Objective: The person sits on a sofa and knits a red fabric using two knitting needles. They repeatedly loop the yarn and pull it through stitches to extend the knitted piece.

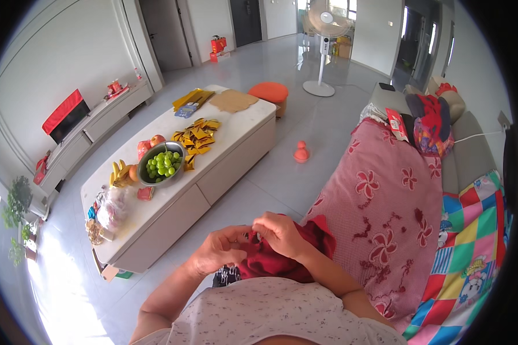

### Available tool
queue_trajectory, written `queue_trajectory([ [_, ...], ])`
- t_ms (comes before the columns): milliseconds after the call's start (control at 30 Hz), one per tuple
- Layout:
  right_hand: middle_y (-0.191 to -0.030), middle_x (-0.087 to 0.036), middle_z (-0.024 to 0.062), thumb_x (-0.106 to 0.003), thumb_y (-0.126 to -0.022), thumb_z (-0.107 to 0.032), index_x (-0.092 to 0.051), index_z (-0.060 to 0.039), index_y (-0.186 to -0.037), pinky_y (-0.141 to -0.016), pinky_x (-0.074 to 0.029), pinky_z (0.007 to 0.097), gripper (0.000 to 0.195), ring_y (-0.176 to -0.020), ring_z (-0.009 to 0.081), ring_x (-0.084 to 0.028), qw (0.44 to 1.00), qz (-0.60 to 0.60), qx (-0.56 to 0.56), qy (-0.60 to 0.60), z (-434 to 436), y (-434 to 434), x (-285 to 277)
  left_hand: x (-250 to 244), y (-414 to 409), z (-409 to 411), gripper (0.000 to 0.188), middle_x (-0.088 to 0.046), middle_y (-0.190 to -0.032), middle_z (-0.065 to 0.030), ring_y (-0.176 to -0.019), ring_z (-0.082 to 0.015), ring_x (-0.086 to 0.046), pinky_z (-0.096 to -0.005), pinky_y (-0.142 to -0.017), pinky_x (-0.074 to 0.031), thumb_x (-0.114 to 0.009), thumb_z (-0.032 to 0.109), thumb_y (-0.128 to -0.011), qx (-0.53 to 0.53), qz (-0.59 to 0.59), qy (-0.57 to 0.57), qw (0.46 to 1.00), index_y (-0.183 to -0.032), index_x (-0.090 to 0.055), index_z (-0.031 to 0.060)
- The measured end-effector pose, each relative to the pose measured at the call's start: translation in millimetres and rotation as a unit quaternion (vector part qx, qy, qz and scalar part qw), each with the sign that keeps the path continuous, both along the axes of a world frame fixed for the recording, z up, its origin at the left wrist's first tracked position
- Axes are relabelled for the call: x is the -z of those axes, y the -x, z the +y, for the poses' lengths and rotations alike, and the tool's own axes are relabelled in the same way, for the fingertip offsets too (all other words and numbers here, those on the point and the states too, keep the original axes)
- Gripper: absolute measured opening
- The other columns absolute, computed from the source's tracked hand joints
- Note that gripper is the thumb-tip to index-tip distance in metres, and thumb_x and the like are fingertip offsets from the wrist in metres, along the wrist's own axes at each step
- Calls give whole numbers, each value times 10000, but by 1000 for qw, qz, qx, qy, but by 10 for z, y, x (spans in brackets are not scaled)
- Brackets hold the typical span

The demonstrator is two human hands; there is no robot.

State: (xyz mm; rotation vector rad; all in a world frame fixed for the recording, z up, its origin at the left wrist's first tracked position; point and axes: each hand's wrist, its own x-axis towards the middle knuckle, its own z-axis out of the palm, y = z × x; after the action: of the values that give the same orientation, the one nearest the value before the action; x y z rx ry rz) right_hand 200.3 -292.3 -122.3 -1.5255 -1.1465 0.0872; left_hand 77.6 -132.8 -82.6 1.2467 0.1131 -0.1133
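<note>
A dark red cloth [280, 263], perhaps a garment, lies bunched across my lap. My right hand [279, 235] pinches its upper edge between thumb and fingertips. Close against it, my left hand [220, 249] has its fingers on the same edge, the index fingertip almost meeting the right hand's. Small dark red twisted bits show between the fingertips; their exact form is too small to tell. Under the cloth, black-and-white patterned fabric [227, 276] shows on the left. Dark red yarn scraps [375, 271] lie scattered over the pink flowered sofa cover [343, 207] at my right.
A coffee table [237, 159] at the left bears a metal bowl of green grapes [162, 166], bananas [120, 174], gold wrappers [196, 136] and a plastic bag [112, 207]. Beyond are an orange stool [268, 92], a red-orange toy [301, 153] on the floor and a standing fan [322, 64].
</note>
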Motion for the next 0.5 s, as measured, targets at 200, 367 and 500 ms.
queue_trajectory([
  [200, -736, -552, 128, -578, -880, -109, -578, -5, -864, -587, -438, 341, 105, -678, 283, -568, 996, -35, -81, 19, 82, 189, 376, 143, -155, 216, 321, -633, -853, -144, -686, -182, -605, -261, -599, -495, -592, -75, -728, -132, -76, 159, 976, -1049, -590, -65],
  [367, -753, -564, 111, -584, -882, -116, -587, -1, -859, -600, -444, 314, 117, -682, 259, -568, 989, 18, -147, 26, -5, 205, -32, 309, -145, 234, 310, -637, -801, -113, -693, -160, -609, -262, -597, -498, -644, -61, -730, -78, 18, -169, 982, -1035, -586, -51],
  [500, -731, -579, 115, -610, -853, -85, -609, 1, -884, -592, -449, 306, 92, -658, 216, -582, 994, 104, -43, 9, 37, -89, 332, 268, -46, 71, 341, -644, -853, -121, -701, -166, -617, -267, -607, -509, -625, -59, -751, 13, 32, -7, 999, -1086, -561, -45],
])
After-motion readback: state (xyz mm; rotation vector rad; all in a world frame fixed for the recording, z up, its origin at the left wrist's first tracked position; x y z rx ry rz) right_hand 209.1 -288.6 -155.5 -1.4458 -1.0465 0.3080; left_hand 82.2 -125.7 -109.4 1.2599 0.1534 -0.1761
